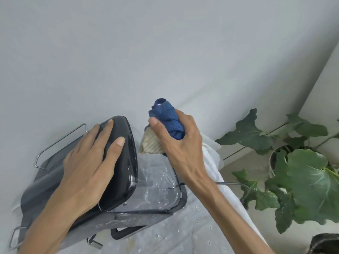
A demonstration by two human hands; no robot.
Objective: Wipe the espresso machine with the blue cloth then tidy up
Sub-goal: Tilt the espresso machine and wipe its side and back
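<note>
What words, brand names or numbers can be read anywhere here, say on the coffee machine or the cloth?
None can be read.
Espresso machine: no lettering shows on its black lid or clear tank.
Blue cloth, gripped in the right hand: a small white patch near its top, perhaps a tag, too small to read.

Espresso machine: dark grey body with glossy black lid and clear water tank, standing on white eyelet-covered table, seen from above. Blue cloth: bunched into tight wad, raised just right of machine's top, one end poking upward.
</note>
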